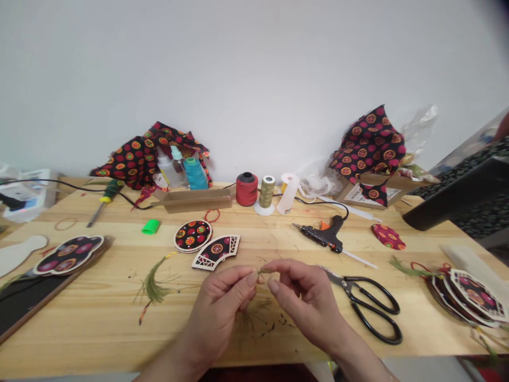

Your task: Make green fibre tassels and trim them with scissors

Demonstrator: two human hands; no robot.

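Note:
My left hand (228, 297) pinches a small bundle of olive-green thread (262, 272) between thumb and forefinger, above the front middle of the table. From the other side, my right hand (306, 297) has its curled fingertips at the same thread. Loose green strands (252, 317) hang below the left fingers. Just beyond the hands lie a fan-shaped fabric ornament (218, 252) and a round ornament (193, 236), joined to a green tassel (155, 284). Black-handled scissors (358, 297) lie beside my right hand. How the thread is wound between the fingertips is too small to tell.
Behind stand a red thread spool (247, 190) and an olive spool (268, 193). A black glue gun (326, 233) lies back right. Stacked ornaments (469, 297) sit at far right. A screwdriver (103, 201) and a green cap (151, 226) lie left, near a cardboard box (193, 200).

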